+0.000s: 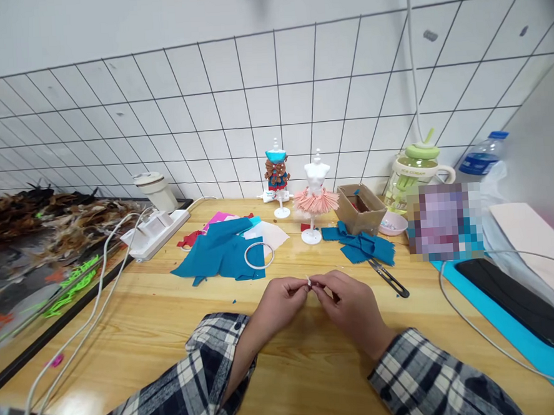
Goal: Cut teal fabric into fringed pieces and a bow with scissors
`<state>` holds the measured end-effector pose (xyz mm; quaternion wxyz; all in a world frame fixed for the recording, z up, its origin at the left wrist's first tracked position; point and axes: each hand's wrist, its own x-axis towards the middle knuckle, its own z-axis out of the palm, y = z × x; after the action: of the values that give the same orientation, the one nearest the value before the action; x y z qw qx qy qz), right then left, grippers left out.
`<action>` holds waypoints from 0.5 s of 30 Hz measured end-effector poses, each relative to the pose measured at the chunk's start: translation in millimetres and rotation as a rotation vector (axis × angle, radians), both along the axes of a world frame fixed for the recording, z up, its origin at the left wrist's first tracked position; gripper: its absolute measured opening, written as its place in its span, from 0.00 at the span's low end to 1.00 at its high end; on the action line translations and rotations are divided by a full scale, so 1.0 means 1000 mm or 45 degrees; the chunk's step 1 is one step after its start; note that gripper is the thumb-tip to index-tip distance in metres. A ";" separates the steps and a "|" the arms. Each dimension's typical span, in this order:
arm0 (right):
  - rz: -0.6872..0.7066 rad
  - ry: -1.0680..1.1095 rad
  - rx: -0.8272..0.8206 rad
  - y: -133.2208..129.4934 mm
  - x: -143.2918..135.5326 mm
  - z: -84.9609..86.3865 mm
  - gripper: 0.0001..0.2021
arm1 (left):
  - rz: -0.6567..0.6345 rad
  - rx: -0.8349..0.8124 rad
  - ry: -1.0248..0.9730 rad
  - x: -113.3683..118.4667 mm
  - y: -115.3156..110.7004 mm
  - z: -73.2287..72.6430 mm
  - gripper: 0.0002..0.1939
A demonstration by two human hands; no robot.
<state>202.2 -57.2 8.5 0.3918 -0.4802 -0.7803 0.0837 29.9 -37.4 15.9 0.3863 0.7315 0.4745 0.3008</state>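
My left hand (283, 302) and my right hand (351, 309) meet over the middle of the wooden table. Between their pinched fingertips is a small white piece (308, 281), too small to name. Just beyond stand two white mini dress forms. The nearer dress form (317, 170) wears a pink fringed skirt (317, 201); the farther dress form (281, 212) wears a blue and brown ruffled outfit (277, 170). Teal fabric (214, 252) lies to the left with a white ring (247, 264) on it. Right of the hands are teal fabric strips (368, 249) and small thread snips (390, 280).
A cardboard box (374, 217), a pink bowl (394, 224) and a green-lidded bottle (421, 155) stand at the back right. A black phone (517, 299) lies on the right. On the left are a power strip (163, 233), loose cables (105, 280) and feathers (38, 228).
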 end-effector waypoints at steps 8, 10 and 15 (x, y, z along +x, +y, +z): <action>0.002 0.081 -0.142 0.004 0.000 -0.006 0.07 | -0.068 0.050 -0.027 -0.002 -0.003 0.007 0.15; 0.039 0.121 -0.195 0.006 0.001 -0.006 0.07 | -0.060 0.055 -0.015 -0.002 -0.003 0.006 0.15; 0.163 0.139 -0.246 0.007 0.003 -0.005 0.09 | 0.085 0.022 0.023 -0.002 -0.002 0.002 0.13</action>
<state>204.8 -50.6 3.2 0.3794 -0.4596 -0.7752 0.2094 27.4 -39.5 18.1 0.3655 0.7213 0.4996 0.3108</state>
